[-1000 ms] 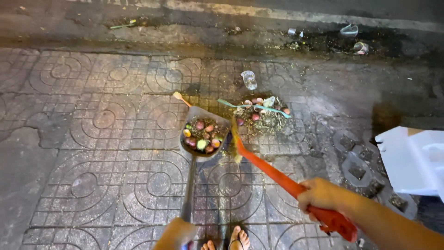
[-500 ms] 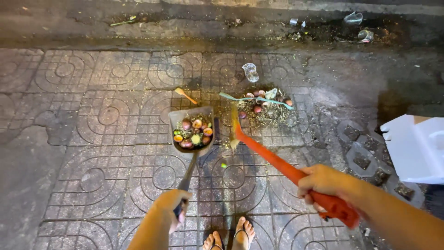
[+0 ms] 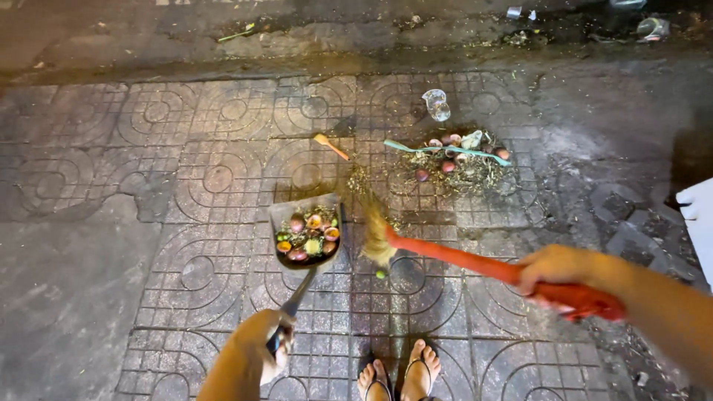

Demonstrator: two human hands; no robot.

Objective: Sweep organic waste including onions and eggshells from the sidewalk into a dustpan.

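Patterned paving tiles (image 3: pixel 111 297) spread under everything, with a litter pile (image 3: pixel 460 160) lying well ahead of both hands. The right hand (image 3: pixel 557 271) is clamped on the orange broom (image 3: pixel 460 256), whose bristles sit just beside the dustpan (image 3: pixel 306 234). The left hand (image 3: pixel 260 349) grips the dustpan's handle, the pan holding fruit scraps ahead of it, a small green fruit (image 3: pixel 381 274) between pan and broom.
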